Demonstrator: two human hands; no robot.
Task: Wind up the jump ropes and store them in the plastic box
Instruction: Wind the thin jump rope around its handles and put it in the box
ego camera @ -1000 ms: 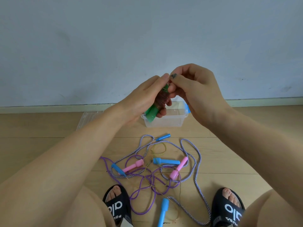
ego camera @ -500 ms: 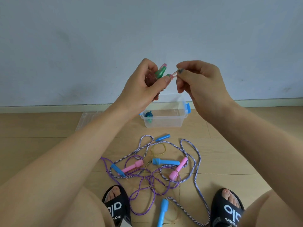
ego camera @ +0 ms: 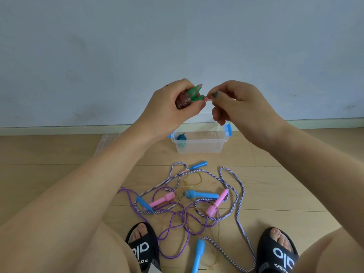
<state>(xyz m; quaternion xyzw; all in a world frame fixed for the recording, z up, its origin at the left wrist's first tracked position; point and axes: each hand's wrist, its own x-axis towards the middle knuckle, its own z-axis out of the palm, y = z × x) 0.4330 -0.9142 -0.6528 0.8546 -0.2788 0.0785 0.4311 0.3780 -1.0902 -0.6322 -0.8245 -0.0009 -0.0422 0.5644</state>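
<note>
Head view: L hand raised in front of the wall, fingers curled round a wound rope bundle w/ green handles sticking up out of the fist. R hand just beside it, thumb and forefinger clamped on the pinkish rope end that comes off the bundle; other fingers curled under. Both hands well above the floor, roughly over the clear plastic box, which sits near the baseboard w/ blue latches at its ends. One wound rope, blue-green, already lies in the box's left end. Clear lid flat on the floor left of the box, partly hidden by the L forearm. Nearer the person, tangled loose ropes on the floor: a striped white-purple cord, a thin purple cord, a thin yellowish cord, w/ blue handles and pink handles mixed in. Black slides on both feet at bottom edge.
</note>
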